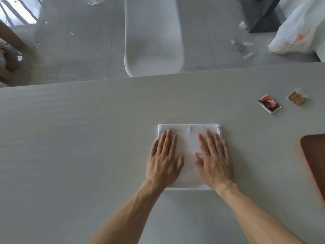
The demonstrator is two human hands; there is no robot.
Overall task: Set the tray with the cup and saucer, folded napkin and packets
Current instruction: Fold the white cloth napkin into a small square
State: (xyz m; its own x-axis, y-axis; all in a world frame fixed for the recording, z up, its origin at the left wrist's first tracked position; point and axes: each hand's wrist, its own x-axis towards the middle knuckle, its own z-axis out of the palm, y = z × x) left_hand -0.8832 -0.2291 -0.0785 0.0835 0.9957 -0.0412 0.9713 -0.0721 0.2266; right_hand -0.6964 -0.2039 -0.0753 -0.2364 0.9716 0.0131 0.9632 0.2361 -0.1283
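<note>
Both hands flat, fingers straight, left hand (164, 160) and right hand (213, 162) pressing the folded napkin (189, 138) at mid-table, gripping nothing, likely to set the crease. Packets (269, 103) far right, well apart; tray (314, 159) empty at the right edge, awaiting everything.

A pale grey table (70, 138) filled the foreground. Beyond it stood a white chair (153, 36) on a glossy grey tiled floor (73, 50) that caught window light (15, 13) at left.
</note>
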